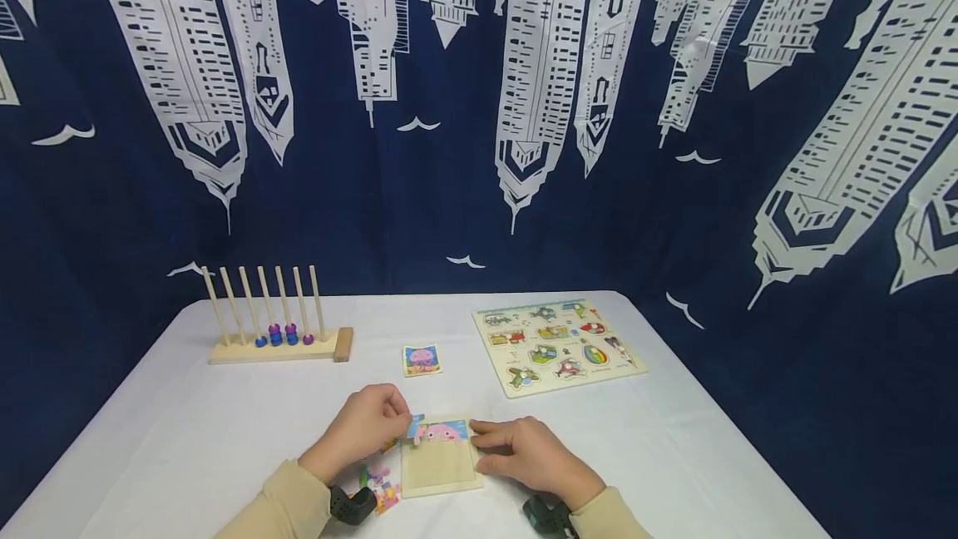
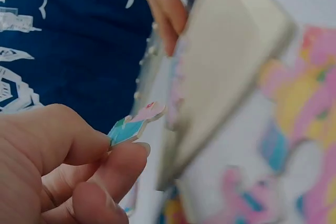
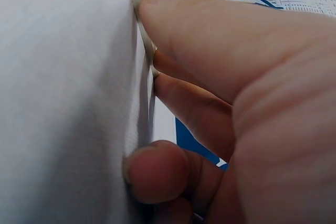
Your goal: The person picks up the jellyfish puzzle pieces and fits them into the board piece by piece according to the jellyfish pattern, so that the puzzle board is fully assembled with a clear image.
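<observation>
My left hand [image 1: 368, 422] pinches a small puzzle piece [image 2: 137, 123], blue with a pink part, between thumb and fingertips. In the head view it is over the upper left corner of a wooden puzzle tray [image 1: 437, 468]. A fitted strip [image 1: 445, 431] with a pink face on blue lies along the tray's far end; bare wood shows below it. My right hand [image 1: 527, 453] rests at the tray's right side. Its thumb [image 3: 163, 17] and fingers touch the tray's edge in the right wrist view. Loose colourful pieces [image 1: 382, 489] lie left of the tray, partly behind my left wrist.
A small picture card [image 1: 422, 360] with a pink figure lies beyond the tray. At the back left stands a wooden peg rack [image 1: 273, 348] with blue and purple beads. A vehicle puzzle board [image 1: 557, 348] lies at the back right of the white-covered table [image 1: 150, 439].
</observation>
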Available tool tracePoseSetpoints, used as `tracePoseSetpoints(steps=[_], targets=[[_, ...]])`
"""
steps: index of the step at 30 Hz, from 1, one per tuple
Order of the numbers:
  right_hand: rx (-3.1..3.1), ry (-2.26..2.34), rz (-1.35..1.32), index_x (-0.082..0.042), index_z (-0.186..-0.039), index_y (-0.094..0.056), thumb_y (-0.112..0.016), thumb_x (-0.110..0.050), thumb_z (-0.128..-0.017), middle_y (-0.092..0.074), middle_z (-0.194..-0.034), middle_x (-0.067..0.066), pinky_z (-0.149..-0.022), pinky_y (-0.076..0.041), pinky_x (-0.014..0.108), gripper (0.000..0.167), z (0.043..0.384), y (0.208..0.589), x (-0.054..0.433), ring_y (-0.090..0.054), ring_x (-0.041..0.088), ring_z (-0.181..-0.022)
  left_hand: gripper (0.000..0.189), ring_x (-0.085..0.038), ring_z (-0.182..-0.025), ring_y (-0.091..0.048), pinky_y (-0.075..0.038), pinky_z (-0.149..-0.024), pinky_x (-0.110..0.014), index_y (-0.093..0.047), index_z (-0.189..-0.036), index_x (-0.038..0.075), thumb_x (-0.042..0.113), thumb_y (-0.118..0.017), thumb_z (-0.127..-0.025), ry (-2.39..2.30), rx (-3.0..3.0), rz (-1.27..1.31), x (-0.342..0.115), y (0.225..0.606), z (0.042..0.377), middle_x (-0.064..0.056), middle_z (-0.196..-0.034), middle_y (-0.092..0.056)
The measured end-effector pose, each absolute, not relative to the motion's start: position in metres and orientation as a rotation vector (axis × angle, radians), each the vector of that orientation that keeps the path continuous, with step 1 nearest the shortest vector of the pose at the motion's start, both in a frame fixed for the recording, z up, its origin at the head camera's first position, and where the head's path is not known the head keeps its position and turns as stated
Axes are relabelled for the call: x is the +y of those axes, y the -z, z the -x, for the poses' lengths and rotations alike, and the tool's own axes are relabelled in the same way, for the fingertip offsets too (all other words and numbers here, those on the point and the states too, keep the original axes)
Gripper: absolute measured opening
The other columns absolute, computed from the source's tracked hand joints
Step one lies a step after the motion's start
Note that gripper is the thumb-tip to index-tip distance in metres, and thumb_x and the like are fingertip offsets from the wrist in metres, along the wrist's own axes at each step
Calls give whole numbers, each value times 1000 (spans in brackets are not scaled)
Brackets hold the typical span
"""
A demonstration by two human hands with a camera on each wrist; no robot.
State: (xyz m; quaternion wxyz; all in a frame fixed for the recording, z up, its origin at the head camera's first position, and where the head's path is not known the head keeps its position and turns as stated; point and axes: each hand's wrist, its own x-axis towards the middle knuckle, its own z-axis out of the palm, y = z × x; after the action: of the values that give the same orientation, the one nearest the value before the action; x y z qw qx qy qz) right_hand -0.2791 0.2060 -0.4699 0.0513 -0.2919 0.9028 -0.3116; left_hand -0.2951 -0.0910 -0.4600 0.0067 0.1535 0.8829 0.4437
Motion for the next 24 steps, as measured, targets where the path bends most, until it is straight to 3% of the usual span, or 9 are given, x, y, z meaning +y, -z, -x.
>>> tracePoseSetpoints(steps=[11, 17, 24], targets=[[2743, 964, 854, -21, -122, -76, -78, -43, -89, -63, -140, -9, -106, -50, 40, 40, 279, 471, 205, -62, 14, -129, 9, -10, -57, -53, -43, -54, -26, -68, -82, 17, 17, -76, -87, -1253, 2915, -450, -84, 470, 291, 8, -65, -60], [2737, 975, 861, -21, -122, -76, -76, -45, -90, -63, -140, -8, -106, -50, 41, 40, 279, 470, 206, -61, 15, -130, 8, -8, -52, -51, -40, -49, -27, -68, -90, 20, 21, -77, -89, -1157, 2981, -463, -82, 473, 289, 12, -66, -58], [2736, 980, 847, -21, -121, -77, -76, -45, -90, -63, -141, -9, -106, -50, 41, 39, 277, 469, 204, -61, 15, -130, 21, -7, -52, -50, -38, -48, -26, -67, -90, 23, 36, -83, -85, -1106, 2990, -479, -82, 475, 288, 14, -67, -56]])
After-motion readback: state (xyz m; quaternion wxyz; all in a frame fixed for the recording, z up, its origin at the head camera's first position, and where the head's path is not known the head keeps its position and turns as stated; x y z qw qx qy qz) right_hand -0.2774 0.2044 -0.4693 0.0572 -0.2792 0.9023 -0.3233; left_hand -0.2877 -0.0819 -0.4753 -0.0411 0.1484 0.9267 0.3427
